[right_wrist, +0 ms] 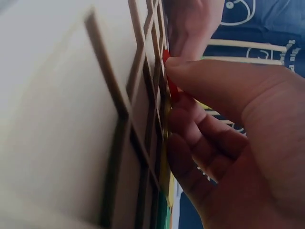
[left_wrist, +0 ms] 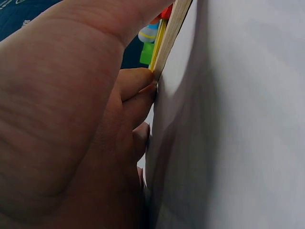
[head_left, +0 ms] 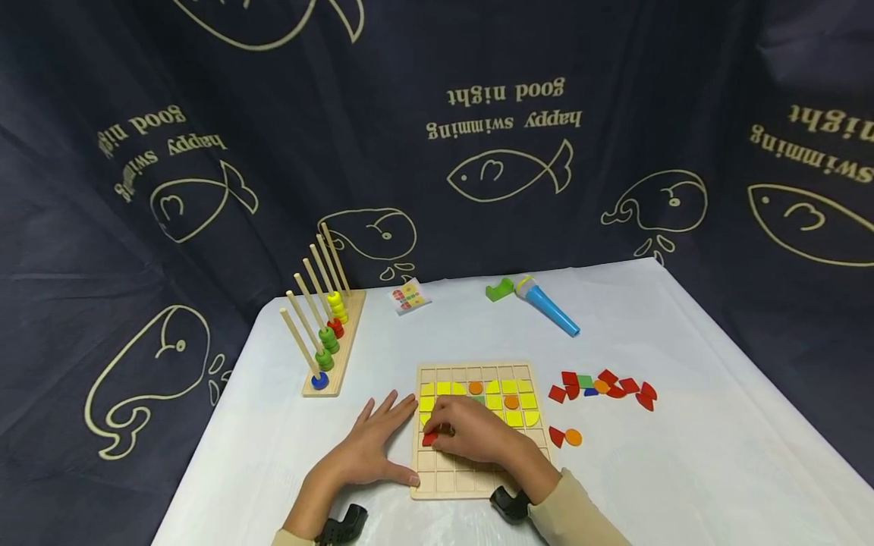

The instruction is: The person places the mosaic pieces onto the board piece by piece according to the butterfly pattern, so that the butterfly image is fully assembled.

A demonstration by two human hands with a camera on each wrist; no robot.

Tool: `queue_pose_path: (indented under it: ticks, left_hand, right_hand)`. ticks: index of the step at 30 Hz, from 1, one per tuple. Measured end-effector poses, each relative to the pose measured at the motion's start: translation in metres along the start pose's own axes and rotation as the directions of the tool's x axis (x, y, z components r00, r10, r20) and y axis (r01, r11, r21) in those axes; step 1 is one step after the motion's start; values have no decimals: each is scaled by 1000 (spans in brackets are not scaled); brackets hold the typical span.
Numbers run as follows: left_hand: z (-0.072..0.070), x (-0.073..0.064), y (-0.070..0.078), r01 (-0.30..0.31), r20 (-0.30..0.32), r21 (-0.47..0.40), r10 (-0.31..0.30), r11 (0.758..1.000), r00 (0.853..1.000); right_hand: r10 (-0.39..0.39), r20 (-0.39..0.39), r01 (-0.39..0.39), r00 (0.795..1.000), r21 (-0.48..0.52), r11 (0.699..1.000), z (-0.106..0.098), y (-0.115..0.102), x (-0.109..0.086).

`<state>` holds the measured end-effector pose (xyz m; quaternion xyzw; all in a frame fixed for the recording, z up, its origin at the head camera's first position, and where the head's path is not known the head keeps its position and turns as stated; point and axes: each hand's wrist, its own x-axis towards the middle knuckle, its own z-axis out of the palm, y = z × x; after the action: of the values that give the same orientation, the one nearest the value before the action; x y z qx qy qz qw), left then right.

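While the right hand pinches a red piece, only the head view shows the left hand outspread.

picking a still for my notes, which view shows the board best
The head view: it shows most of the board from above, though the right hand covers part. The left wrist view catches only its edge; the right wrist view shows part of it close up, steeply slanted and partly blurred.

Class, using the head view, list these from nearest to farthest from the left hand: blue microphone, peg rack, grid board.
1. Grid board: touched by the left hand, on its right.
2. Peg rack: ahead, slightly left.
3. Blue microphone: ahead, well to the right.
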<state>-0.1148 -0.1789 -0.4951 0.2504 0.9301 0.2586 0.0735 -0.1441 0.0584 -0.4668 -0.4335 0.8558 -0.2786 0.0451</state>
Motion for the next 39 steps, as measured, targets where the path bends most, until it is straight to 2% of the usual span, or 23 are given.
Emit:
queue_pose_path:
  ticks: [6,16,22,25,29,32,34,39]
  left_hand:
    - [-1,0,-1,4,2,3,-4,1000,1000]
    - [1,5,-1,-3,0,5,3,1000,1000]
    - [1,4,-1,5,-7,2,-5,1000,1000]
    - [1,2,-1,4,-6,-3,-4,1000,1000]
    - [2,2,-2,1,-15,6,-1,1000,1000]
    - [3,1,-2,9,-15,13,-8,1000,1000]
    - [3,1,-2,12,-13,15,-11,1000,1000]
    - [2,0,-1,20,-8,5,-20,1000,1000]
  right_hand:
    - [-33,-34,32,999,-33,999,6,-4,0]
    - [12,-20,-12,1000,-39,999,2,-4,-2]
    - [103,-22,-103,994,23,994,-8,0,-10]
    - [165,-44,-162,985,57,985,-16,5,-21]
    - [201,-89,-194,976,78,978,-30,14,-37]
    - [240,-128,-232,962,73,970,-41,22,-50]
    - [283,-154,-277,947,59,959,-47,29,-58]
    - [417,-211,-414,884,64,908,-61,47,-80]
